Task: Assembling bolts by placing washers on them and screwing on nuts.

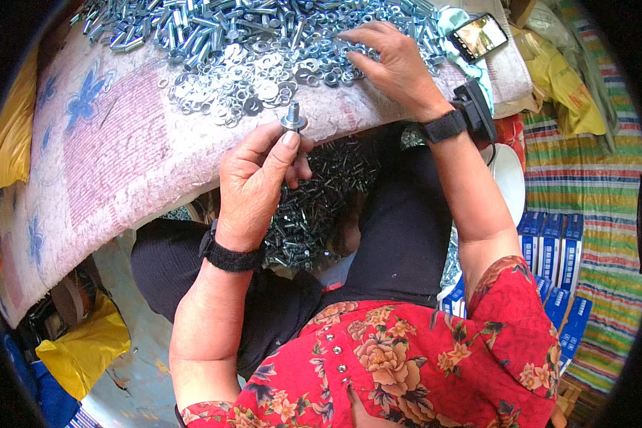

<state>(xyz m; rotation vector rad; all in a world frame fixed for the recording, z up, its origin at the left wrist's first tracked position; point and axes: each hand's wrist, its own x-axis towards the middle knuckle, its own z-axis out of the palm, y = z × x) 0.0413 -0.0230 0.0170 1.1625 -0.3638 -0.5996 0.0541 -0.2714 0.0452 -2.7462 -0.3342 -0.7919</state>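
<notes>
Between thumb and fingers my left hand (260, 164) grips a bolt (293, 115), its threaded end pointing up and a washer sitting around the shank. It is just off the near edge of a cloth-covered table (121, 143). Farther right, my right hand (389, 64) reaches over the pile with its fingers apart, the fingertips among small dark nuts or ring washers (328, 64). Flat silver washers (228, 85) lie spread along the front of the pile. Behind them is a heap of loose bolts (192, 28).
A phone (478, 37) lies on a pale cloth at the table's right end. Below the table edge, many finished-looking bolts (314, 192) fill the space between my legs. Blue and white boxes (549, 250) are stacked at right on a striped sheet (606, 214). A yellow bag (85, 346) is at lower left.
</notes>
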